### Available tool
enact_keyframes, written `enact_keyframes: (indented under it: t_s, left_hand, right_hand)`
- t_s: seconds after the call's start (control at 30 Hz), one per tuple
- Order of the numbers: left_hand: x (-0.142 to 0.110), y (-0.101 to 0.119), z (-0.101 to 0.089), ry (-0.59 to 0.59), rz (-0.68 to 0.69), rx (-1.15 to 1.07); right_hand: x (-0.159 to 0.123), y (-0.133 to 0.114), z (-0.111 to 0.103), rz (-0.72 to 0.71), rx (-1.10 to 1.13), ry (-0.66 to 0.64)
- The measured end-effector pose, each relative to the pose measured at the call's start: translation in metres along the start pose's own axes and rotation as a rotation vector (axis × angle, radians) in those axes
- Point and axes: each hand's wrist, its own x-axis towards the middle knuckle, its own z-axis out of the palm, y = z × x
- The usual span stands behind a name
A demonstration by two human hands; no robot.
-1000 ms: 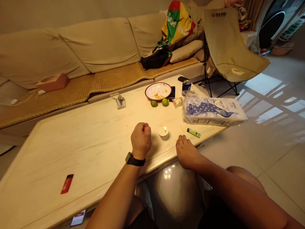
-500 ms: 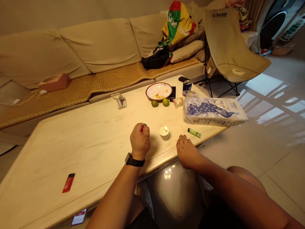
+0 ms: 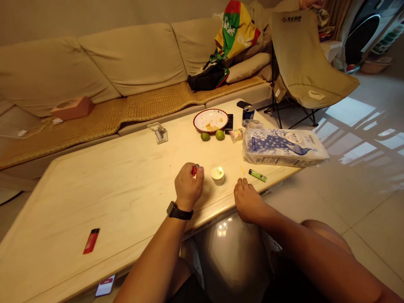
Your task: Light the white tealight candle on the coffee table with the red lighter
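Observation:
My left hand (image 3: 189,187), with a black watch on its wrist, is closed around a red lighter (image 3: 195,169). Only the lighter's top shows above the fingers, near the thumb; the rest is hidden in the fist. Just right of it stands a small white candle (image 3: 218,177) with a lit flame. My right hand (image 3: 248,201) rests at the near table edge, fingers lying on the tabletop, holding nothing that I can see. A green lighter (image 3: 258,175) lies beyond those fingers. Another red lighter (image 3: 91,241) lies far to the left on the table.
On the pale table (image 3: 120,185) are a tissue pack (image 3: 284,145), a blue can (image 3: 248,113), a plate (image 3: 202,119) with food scraps, two limes (image 3: 220,134) and a white holder (image 3: 158,133). A sofa (image 3: 132,59) and a folding chair (image 3: 303,63) stand behind.
My left hand has shifted slightly right towards the candle and turned a little, so more of the red lighter shows. My right hand has stayed in place.

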Motion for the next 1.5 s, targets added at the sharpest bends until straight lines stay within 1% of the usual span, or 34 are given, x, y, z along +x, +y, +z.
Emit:
enact_keyframes:
  t_s: [0.17,0.43,0.6,0.77,1.13,1.5]
  left_hand:
    - [0.000,0.004,0.003,-0.040,0.031,0.089]
    - [0.000,0.003,0.003,-0.054,0.054,0.090]
    - [0.001,0.004,0.004,-0.051,0.056,0.100]
    - [0.001,0.004,0.005,-0.056,0.057,0.105]
    - [0.000,0.004,0.004,-0.067,0.071,0.096]
    - [0.000,0.006,0.005,-0.088,0.091,0.123]
  right_hand:
    - [0.000,0.000,0.000,0.003,0.025,0.015]
    - [-0.001,0.000,-0.002,0.000,-0.002,0.008]
    - [-0.001,0.000,-0.001,-0.004,0.044,0.021]
    - [-0.001,0.000,0.000,-0.002,0.010,-0.003]
    - [0.001,-0.001,0.011,0.007,0.032,0.073]
    - [0.003,-0.001,0.015,0.001,0.054,0.079]
